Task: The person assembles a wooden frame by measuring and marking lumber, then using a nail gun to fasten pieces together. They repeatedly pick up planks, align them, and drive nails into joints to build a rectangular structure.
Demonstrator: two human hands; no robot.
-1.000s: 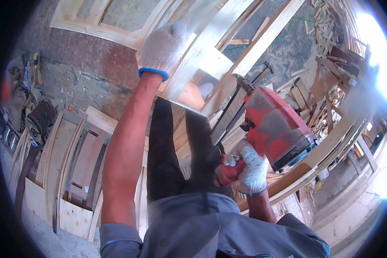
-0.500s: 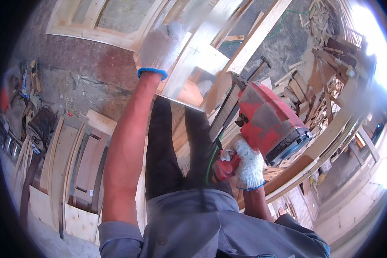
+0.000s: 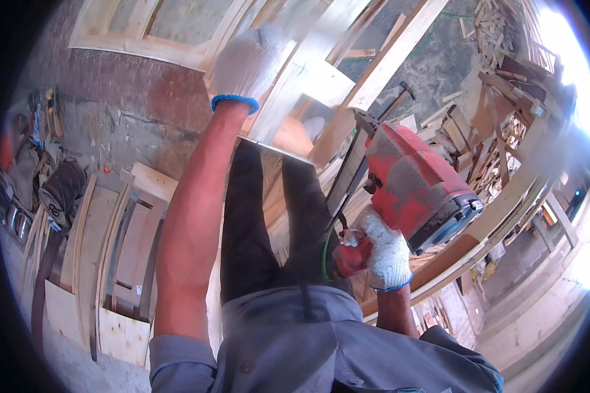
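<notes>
My right hand (image 3: 383, 245), in a white knit glove with a blue cuff, is wrapped round the handle of a red nail gun (image 3: 413, 177). Scuffs and dust cover its body, and a long dark magazine (image 3: 347, 173) runs beside it on the left. From the handle hangs a thin green hose (image 3: 326, 255). My left hand (image 3: 248, 65), gloved the same way, is stretched forward over a pale wooden frame (image 3: 288, 92); its fingers are blurred, so their grip cannot be made out. Near the middle of that frame, a wood piece (image 3: 328, 82) lies across between two long bars.
At the far left is another wooden frame (image 3: 137, 47). Curved panels (image 3: 128, 255) lean together on my left, near a dark rolled object (image 3: 62, 187). Scrap wood (image 3: 465, 134) is heaped on the right, and a long curved timber (image 3: 485, 239) passes by the nail gun.
The nail gun and my right hand have shifted slightly to the right. My left hand has moved very little over the frame.
</notes>
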